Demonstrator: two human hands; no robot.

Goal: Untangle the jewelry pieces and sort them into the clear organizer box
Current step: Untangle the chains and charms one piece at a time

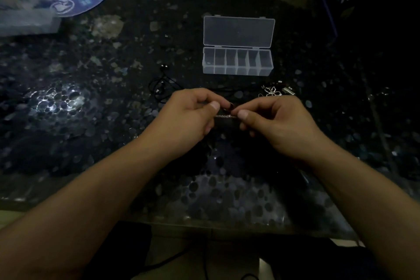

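A thin silver chain [226, 116] is pinched taut between the left hand [193, 116] and the right hand [275, 123], its long axis running left to right. The clear plastic organizer box [237, 61] is seen open just beyond, slightly nearer the right hand.

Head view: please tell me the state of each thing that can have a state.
organizer box: lid open, compartments look empty
silver chain: stretched between both hands
left hand: pinches the chain
right hand: pinches the chain
black cord: loose on table
silver pendant pile: lying on table
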